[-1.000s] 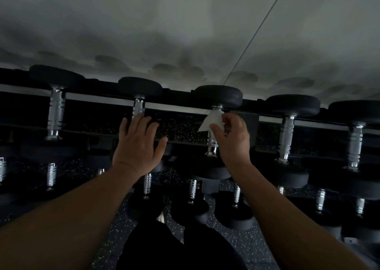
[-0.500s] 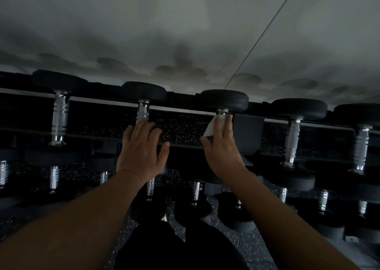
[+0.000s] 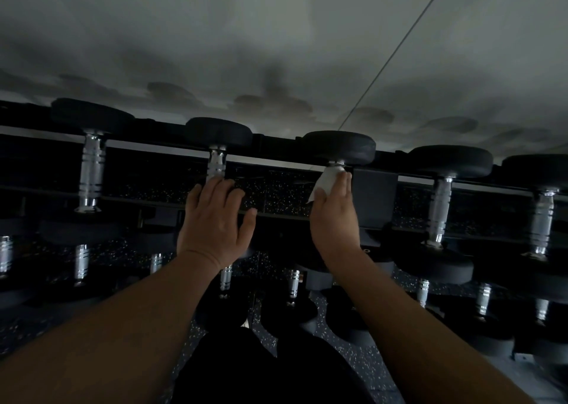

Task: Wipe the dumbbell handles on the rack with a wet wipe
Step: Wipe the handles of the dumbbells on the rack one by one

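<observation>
A dark rack (image 3: 276, 214) holds rows of black dumbbells with shiny metal handles. My right hand (image 3: 333, 216) presses a white wet wipe (image 3: 327, 181) around the handle of the middle top-row dumbbell (image 3: 339, 147), right under its far head; the handle itself is hidden by wipe and hand. My left hand (image 3: 215, 219) rests with fingers spread over the near end of the neighbouring dumbbell's handle (image 3: 216, 165), holding nothing. Further handles stand at the left (image 3: 90, 173) and the right (image 3: 441, 210).
A pale wall (image 3: 276, 50) rises behind the rack. Lower rows of dumbbells (image 3: 292, 287) sit below my arms over speckled dark floor (image 3: 362, 357). My dark-clothed legs (image 3: 270, 370) are at the bottom centre.
My right hand has slid the wipe up the middle handle toward the far head and now covers it. The left hand stays on the neighbouring dumbbell. The view has shifted slightly.
</observation>
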A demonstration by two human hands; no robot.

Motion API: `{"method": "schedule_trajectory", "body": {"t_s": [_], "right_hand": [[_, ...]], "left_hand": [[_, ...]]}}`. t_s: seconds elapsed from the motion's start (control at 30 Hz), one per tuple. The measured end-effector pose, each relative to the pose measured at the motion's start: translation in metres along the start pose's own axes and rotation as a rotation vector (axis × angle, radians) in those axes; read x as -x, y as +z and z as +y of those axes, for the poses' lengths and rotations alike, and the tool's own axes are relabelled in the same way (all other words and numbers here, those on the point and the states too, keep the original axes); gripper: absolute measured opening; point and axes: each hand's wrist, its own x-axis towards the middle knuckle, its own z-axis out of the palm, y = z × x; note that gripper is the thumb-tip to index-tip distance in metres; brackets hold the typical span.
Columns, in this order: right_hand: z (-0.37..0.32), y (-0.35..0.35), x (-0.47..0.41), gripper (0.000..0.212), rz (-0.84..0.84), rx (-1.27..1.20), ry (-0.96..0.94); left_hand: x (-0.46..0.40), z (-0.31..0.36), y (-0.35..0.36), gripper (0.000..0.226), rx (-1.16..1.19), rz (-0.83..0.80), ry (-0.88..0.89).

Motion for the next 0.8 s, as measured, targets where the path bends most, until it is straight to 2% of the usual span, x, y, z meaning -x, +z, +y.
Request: {"method": "schedule_trajectory", "body": {"t_s": [0.1, 0.17, 0.33, 0.5, 0.8], "right_hand": [[0.009, -0.006, -0.008, 0.034, 0.129, -0.198, 0.199], [0.013, -0.009, -0.014, 0.028, 0.156, -0.229, 0.232], [0.013, -0.01, -0.022, 0.013, 0.212, -0.2, 0.097], [0.015, -0.009, -0.027, 0.027, 0.218, -0.167, 0.055], [0.03, -0.016, -0.007, 0.023, 0.096, -0.082, 0.021]], "left_hand": [[0.001, 0.0, 0.0, 0.052, 0.0, 0.003, -0.002], [0.0, 0.001, 0.0, 0.052, 0.001, -0.001, -0.002], [0.001, 0.0, 0.0, 0.052, 0.017, 0.002, -0.002], [0.0, 0.001, 0.0, 0.051, 0.018, 0.002, 0.003], [0.001, -0.001, 0.001, 0.051, 0.019, 0.012, 0.012]]}}
